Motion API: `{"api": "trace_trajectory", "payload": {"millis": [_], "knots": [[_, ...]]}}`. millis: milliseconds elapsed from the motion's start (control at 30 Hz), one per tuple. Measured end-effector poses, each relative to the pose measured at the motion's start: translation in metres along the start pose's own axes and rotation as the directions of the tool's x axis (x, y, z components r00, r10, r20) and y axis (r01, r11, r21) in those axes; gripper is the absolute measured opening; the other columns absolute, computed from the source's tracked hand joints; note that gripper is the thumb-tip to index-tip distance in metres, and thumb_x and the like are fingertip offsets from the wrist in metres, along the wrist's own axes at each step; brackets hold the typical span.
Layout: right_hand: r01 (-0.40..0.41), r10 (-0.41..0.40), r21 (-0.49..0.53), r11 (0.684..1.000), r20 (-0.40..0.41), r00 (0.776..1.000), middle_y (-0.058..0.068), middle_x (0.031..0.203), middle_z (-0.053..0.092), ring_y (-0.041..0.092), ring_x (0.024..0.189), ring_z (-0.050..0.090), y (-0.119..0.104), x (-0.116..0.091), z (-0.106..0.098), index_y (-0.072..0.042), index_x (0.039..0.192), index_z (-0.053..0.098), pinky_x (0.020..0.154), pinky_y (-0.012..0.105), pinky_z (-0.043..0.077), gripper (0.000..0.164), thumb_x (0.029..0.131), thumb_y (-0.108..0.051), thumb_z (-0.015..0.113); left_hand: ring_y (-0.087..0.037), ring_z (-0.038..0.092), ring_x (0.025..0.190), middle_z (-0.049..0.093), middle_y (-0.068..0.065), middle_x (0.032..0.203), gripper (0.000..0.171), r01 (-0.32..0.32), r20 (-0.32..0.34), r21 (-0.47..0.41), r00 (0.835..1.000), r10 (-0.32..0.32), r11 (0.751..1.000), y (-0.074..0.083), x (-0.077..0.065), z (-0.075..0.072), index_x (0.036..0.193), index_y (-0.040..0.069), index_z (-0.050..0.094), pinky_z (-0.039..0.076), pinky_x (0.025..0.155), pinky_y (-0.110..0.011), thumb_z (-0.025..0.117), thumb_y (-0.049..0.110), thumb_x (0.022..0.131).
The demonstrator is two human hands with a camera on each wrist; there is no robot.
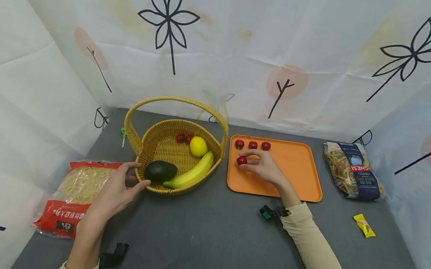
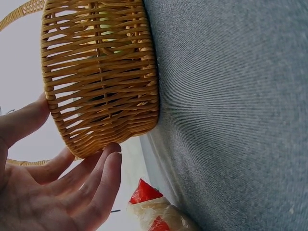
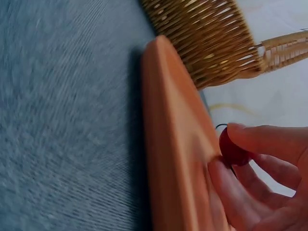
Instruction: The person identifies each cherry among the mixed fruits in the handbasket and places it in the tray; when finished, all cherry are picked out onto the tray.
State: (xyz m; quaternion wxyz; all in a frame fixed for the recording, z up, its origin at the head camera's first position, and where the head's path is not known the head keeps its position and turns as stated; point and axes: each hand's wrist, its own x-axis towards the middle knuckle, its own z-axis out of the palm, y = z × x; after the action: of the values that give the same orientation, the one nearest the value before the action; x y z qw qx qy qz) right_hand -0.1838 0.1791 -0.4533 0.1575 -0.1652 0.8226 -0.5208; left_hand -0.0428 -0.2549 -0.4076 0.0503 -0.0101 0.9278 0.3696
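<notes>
My right hand (image 1: 263,166) pinches a dark red cherry (image 1: 241,160) between thumb and fingers, over the left part of an orange tray (image 1: 291,168). In the right wrist view the cherry (image 3: 233,148) shows a thin stem. Three more cherries (image 1: 253,145) lie in a row along the tray's back edge. My left hand (image 1: 117,192) touches the front-left rim of a wicker basket (image 1: 179,123), its fingers spread against the outer wall. In the basket lie an avocado (image 1: 160,171), a banana (image 1: 194,173), a lemon (image 1: 198,146) and two cherries (image 1: 180,138).
A red-and-clear pasta bag (image 1: 74,196) lies left, partly behind my left forearm. A green lollipop (image 1: 123,133) is behind it. Another pasta bag (image 1: 354,171) and a yellow wrapped snack (image 1: 364,226) lie right of the tray. The basket's tall handle (image 1: 177,99) arches over its back.
</notes>
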Motion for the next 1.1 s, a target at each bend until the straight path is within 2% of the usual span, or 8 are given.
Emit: {"api": "trace_trajectory", "payload": {"millis": [100, 167, 367, 533, 800, 967, 1033, 1100], "knots": [[0.012, -0.012, -0.093, 0.996, -0.003, 1.0, 0.025, 0.131, 0.074, 0.041, 0.117, 0.076, 0.004, 0.005, 0.004, 0.003, 0.132, 0.071, 0.097, 0.039, 0.064, 0.038, 0.096, -0.006, 0.081, -0.05, 0.066, 0.13, 0.053, -0.033, 0.154, 0.073, 0.0, -0.001, -0.004, 1.0, 0.0, 1.0, 0.001, -0.001, 0.001, 0.156, -0.004, 0.045, 0.057, 0.102, -0.066, 0.077, 0.035, 0.103], [0.012, -0.012, -0.131, 0.991, 0.002, 1.0, 0.023, 0.126, 0.077, 0.037, 0.113, 0.077, 0.006, 0.007, 0.006, 0.002, 0.129, 0.073, 0.097, 0.042, 0.063, 0.037, 0.095, -0.008, 0.084, -0.05, 0.066, 0.13, 0.053, -0.033, 0.154, 0.072, -0.004, -0.003, -0.007, 1.0, 0.004, 1.0, 0.001, -0.002, 0.001, 0.155, -0.004, 0.045, 0.057, 0.102, -0.066, 0.077, 0.034, 0.103], [0.014, -0.014, -0.144, 0.99, -0.002, 1.0, 0.019, 0.116, 0.08, 0.029, 0.104, 0.077, 0.006, 0.009, 0.011, 0.0, 0.123, 0.075, 0.089, 0.028, 0.061, 0.037, 0.091, -0.011, 0.088, -0.05, 0.066, 0.131, 0.052, -0.032, 0.156, 0.07, -0.006, -0.009, -0.01, 1.0, 0.006, 1.0, 0.001, -0.005, 0.001, 0.155, -0.002, 0.046, 0.057, 0.102, -0.066, 0.077, 0.033, 0.103], [0.026, -0.028, -0.155, 0.988, -0.012, 1.0, 0.018, 0.118, 0.079, 0.028, 0.103, 0.076, 0.004, 0.009, 0.013, -0.001, 0.124, 0.075, 0.088, 0.024, 0.059, 0.039, 0.09, -0.013, 0.09, -0.05, 0.066, 0.131, 0.052, -0.032, 0.156, 0.069, -0.01, -0.01, -0.014, 1.0, 0.01, 1.0, 0.002, -0.005, 0.001, 0.155, -0.002, 0.046, 0.057, 0.102, -0.066, 0.077, 0.032, 0.103], [0.027, -0.033, -0.166, 0.986, -0.031, 0.999, 0.019, 0.126, 0.076, 0.028, 0.104, 0.074, 0.0, 0.005, 0.009, -0.002, 0.128, 0.073, 0.087, 0.025, 0.059, 0.043, 0.09, -0.015, 0.09, -0.05, 0.066, 0.13, 0.053, -0.033, 0.155, 0.07, -0.015, -0.007, -0.009, 1.0, 0.015, 1.0, 0.002, -0.004, 0.0, 0.155, -0.003, 0.046, 0.057, 0.102, -0.066, 0.077, 0.033, 0.103], [0.053, -0.062, -0.154, 0.987, -0.055, 0.997, 0.018, 0.128, 0.074, 0.031, 0.107, 0.075, -0.013, -0.005, 0.004, -0.002, 0.129, 0.072, 0.09, 0.032, 0.063, 0.04, 0.094, -0.017, 0.086, -0.051, 0.066, 0.13, 0.053, -0.033, 0.155, 0.07, -0.018, -0.007, -0.009, 1.0, 0.018, 1.0, 0.002, -0.003, 0.001, 0.155, -0.003, 0.046, 0.057, 0.102, -0.066, 0.077, 0.033, 0.103], [0.082, -0.089, -0.122, 0.989, -0.053, 0.995, 0.018, 0.129, 0.073, 0.031, 0.109, 0.074, -0.021, -0.01, 0.004, -0.001, 0.129, 0.072, 0.093, 0.034, 0.063, 0.04, 0.095, -0.017, 0.085, -0.05, 0.066, 0.13, 0.052, -0.032, 0.155, 0.071, -0.017, -0.006, -0.008, 1.0, 0.017, 1.0, 0.001, -0.003, 0.0, 0.155, -0.003, 0.046, 0.057, 0.102, -0.066, 0.077, 0.034, 0.103], [0.113, -0.117, -0.076, 0.991, -0.05, 0.992, 0.018, 0.129, 0.072, 0.028, 0.109, 0.074, -0.031, -0.016, 0.005, -0.001, 0.129, 0.071, 0.094, 0.031, 0.063, 0.039, 0.096, -0.017, 0.084, -0.051, 0.066, 0.13, 0.051, -0.033, 0.156, 0.071, -0.018, -0.002, -0.007, 1.0, 0.018, 1.0, 0.001, -0.002, 0.0, 0.155, -0.003, 0.045, 0.057, 0.102, -0.066, 0.077, 0.034, 0.103]]}}
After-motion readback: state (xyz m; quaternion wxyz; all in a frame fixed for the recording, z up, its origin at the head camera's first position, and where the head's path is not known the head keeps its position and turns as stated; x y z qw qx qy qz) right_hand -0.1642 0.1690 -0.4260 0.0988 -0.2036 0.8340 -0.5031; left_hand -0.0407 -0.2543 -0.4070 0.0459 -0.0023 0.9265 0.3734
